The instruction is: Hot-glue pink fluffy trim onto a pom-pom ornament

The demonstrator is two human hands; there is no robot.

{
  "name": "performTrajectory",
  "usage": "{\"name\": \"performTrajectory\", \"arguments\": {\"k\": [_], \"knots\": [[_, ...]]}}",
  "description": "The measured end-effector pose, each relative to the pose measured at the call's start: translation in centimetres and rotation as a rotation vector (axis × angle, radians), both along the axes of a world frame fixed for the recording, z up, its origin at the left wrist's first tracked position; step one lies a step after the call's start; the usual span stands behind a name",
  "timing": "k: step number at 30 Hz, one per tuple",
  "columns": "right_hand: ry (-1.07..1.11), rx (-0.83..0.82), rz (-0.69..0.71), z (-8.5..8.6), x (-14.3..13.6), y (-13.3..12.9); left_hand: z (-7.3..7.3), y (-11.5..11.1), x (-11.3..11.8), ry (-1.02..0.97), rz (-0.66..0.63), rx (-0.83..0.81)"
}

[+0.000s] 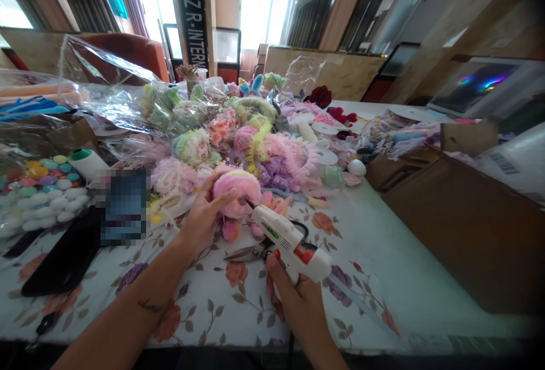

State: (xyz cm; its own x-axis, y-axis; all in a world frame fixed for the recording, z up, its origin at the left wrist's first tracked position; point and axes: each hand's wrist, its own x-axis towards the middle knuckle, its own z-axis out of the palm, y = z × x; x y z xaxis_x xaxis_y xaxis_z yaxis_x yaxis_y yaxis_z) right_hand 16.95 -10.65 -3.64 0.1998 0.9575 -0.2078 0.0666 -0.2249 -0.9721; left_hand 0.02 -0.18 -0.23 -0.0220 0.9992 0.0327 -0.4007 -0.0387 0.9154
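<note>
My left hand (203,211) grips a fluffy pink pom-pom piece (238,187) on the floral tablecloth (374,245). My right hand (293,296) holds a white glue gun (292,242) with red and green details. Its nozzle points up-left and touches the right side of the pom-pom. A pair of scissors (247,253) lies on the cloth just under the gun.
Behind the hands lies a heap of pastel ruffled hair accessories (264,143). A bag of coloured balls (38,191) and a black flat object (63,259) lie at the left. Brown cardboard boxes (464,217) stand at the right. Clear plastic bags (102,86) fill the back left.
</note>
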Motion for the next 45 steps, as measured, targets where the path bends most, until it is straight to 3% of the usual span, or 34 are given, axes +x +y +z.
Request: {"name": "performTrajectory", "arguments": {"k": [15,22,26,29,32,35,38,45], "knots": [[0.105,-0.008,0.001,0.0,0.2,0.2,0.1,0.1,-0.2,-0.031,0.050,-0.009],[0.258,-0.001,0.049,0.9,1.5,0.0,0.9,0.3,-0.5,-0.229,0.103,-0.087],[0.079,0.138,-0.145,1.7,6.9,0.3,1.4,0.7,-1.0,-0.303,0.158,-0.158],[-0.100,0.113,-0.290,2.9,13.7,0.9,1.8,0.9,-1.2,-0.305,0.172,-0.154],[-0.538,0.007,-0.375,3.9,20.6,2.1,2.3,0.9,-1.4,-0.321,0.197,-0.131],[-0.768,-0.028,-0.367,4.1,25.1,4.1,2.7,1.0,-1.7,-0.361,0.230,-0.120],[-0.804,-0.020,-0.339,3.3,26.8,6.1,2.8,1.3,-2.1,-0.391,0.240,-0.082],[-0.836,-0.012,-0.295,1.2,26.9,7.9,2.0,1.6,-2.6,-0.384,0.265,-0.005]]}}
